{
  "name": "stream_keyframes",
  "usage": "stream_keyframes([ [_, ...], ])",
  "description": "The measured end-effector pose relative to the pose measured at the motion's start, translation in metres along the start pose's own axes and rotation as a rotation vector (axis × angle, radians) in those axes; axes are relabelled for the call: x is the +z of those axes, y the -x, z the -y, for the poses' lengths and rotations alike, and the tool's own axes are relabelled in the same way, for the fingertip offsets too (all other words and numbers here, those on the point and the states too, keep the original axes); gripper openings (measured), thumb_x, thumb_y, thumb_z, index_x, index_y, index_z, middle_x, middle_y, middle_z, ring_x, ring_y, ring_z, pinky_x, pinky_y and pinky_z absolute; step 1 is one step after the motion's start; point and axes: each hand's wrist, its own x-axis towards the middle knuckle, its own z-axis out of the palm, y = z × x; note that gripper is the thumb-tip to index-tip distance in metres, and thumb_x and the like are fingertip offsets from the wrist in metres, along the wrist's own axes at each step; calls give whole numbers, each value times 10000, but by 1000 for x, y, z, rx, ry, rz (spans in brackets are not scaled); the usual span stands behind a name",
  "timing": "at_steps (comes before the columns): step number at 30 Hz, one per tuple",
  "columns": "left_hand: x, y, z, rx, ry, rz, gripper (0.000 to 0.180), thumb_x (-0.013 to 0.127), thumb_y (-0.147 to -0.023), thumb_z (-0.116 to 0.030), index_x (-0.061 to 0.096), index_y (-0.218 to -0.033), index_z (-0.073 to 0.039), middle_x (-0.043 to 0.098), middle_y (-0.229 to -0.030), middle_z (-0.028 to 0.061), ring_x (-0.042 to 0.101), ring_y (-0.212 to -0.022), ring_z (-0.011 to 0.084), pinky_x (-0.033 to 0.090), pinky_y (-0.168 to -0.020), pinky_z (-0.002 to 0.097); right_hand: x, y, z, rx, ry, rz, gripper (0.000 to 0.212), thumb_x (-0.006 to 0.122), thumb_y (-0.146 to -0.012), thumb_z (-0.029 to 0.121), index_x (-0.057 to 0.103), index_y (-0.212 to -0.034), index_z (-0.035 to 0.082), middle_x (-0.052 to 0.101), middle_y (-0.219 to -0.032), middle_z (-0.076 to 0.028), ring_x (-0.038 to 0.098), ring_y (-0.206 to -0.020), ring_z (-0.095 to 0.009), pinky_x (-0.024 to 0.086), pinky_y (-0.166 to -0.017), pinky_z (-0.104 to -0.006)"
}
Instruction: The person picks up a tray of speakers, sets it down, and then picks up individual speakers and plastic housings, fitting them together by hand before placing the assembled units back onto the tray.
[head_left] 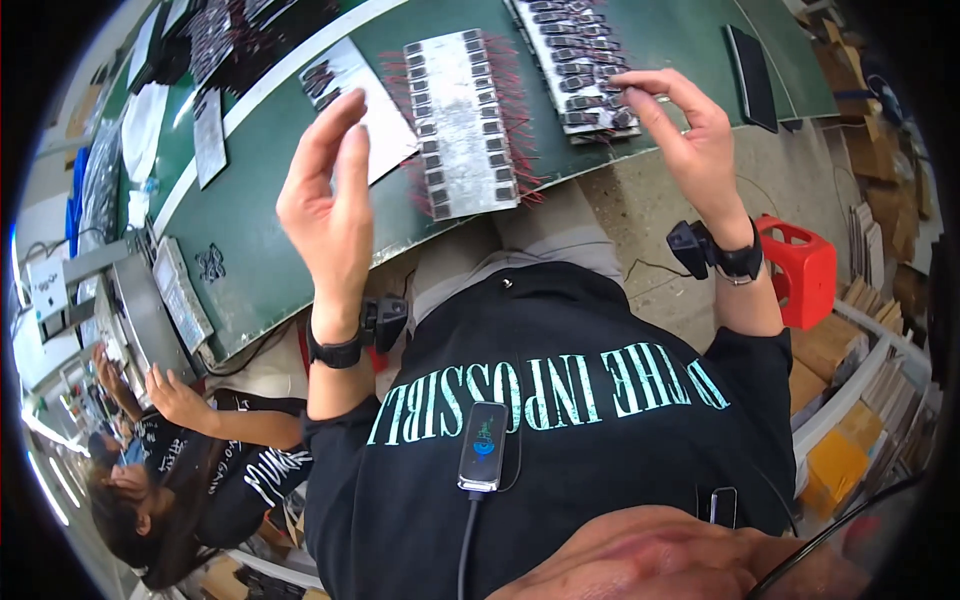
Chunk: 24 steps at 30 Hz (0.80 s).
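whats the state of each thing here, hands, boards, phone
left hand: open, looks empty
right hand: fingertips at right board's parts, grip unclear
left board: flat, mostly bare
middle board: flat, parts along both long edges, red wires outward
right board: crowded with black parts
phone: lying, screen dark

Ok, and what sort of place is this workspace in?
Probably an electronics assembly workshop: a long green worktable, a pale flat board lined with small black parts and thin red wires, and another person's hand beside a grey metal machine.
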Motion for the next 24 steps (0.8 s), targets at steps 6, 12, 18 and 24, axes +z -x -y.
stream_keyframes([
  [6,-42,45,23,-268,47,-199,245,567,-1007,-67,646,-1206,53,695,-1158,120,676,-1012,180,527,-903,291,50,-64,6,-220,289,240,181,638,-923,116,724,-1064,42,709,-955,-101,656,-899,-250,503,-833,-327],
  [12,-87,70,26,-285,-64,-312,231,570,-1003,-73,663,-1175,50,706,-1128,110,685,-980,172,533,-870,290,96,-127,-16,-281,603,414,223,636,-910,169,705,-1090,56,692,-1036,-154,657,-974,-313,515,-849,-376],
  [18,-163,80,44,-312,-392,-454,194,610,-965,-93,718,-1086,11,743,-997,98,698,-874,156,539,-793,285,79,-132,-37,-316,607,445,137,631,-895,75,667,-1003,-2,665,-947,-152,659,-903,-315,506,-804,-365],
  [24,-218,88,64,-383,-863,-522,155,649,-909,-120,737,-1001,-33,717,-920,140,683,-793,281,543,-734,365,77,-153,-45,-223,507,596,172,614,-903,14,598,-1072,-18,623,-879,-142,615,-806,-227,488,-762,-315],
])
